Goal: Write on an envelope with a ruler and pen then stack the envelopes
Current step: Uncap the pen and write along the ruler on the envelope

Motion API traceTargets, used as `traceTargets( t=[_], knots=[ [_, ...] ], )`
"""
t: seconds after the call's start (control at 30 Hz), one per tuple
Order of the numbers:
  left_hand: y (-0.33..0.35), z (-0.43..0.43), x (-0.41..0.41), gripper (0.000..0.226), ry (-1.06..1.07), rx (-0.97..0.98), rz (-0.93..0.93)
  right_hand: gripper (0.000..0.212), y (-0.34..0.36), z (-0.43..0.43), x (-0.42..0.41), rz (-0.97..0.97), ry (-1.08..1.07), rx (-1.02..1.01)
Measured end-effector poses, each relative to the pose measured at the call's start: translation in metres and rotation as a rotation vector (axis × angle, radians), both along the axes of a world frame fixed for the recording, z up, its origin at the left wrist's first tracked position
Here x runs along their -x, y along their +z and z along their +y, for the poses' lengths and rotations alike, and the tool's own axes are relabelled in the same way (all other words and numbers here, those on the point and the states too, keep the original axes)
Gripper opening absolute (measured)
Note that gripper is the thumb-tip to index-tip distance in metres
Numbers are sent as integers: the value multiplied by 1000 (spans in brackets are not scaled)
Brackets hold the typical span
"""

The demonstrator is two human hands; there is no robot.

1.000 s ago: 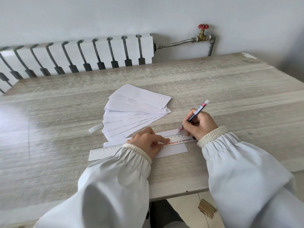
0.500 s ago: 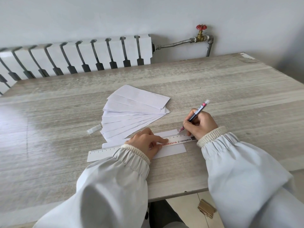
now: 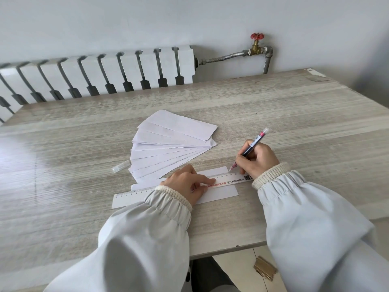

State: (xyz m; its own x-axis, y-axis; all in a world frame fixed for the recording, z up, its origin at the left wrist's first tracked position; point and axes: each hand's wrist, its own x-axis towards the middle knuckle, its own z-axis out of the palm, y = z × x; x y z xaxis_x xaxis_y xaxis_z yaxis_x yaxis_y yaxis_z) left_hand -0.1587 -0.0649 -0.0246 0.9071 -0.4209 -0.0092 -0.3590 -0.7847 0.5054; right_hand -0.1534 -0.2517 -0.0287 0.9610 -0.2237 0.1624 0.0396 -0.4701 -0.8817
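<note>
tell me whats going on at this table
A person is ruling a line on a white envelope that lies on the wooden table. The left hand presses a ruler flat across the envelope, while the right hand holds a pen with its tip at the ruler's far edge, near its right end. A fanned pile of envelopes sits just beyond, with the pen cap to its left.

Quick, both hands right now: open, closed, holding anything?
Left hand: open, fingers pressed flat on the ruler, pinning it over the envelope.
Right hand: closed on the pen, tip at the ruler's edge.
</note>
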Motion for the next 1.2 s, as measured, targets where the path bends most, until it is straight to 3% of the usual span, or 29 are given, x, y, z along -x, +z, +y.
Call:
traceTargets(
  t=[0.73, 0.93, 1.2],
  knots=[
    [0, 0, -1, 24, -11, -12, 2, 27, 2, 0, 1, -7, -10, 3],
    [4, 1, -2, 26, -59, -20, 2, 29, 3, -1, -1, -20, -41, -228],
    [23, 14, -7, 22, 5, -10, -39, 28, 25, 15, -18, -28, 119, -452]
  ],
)
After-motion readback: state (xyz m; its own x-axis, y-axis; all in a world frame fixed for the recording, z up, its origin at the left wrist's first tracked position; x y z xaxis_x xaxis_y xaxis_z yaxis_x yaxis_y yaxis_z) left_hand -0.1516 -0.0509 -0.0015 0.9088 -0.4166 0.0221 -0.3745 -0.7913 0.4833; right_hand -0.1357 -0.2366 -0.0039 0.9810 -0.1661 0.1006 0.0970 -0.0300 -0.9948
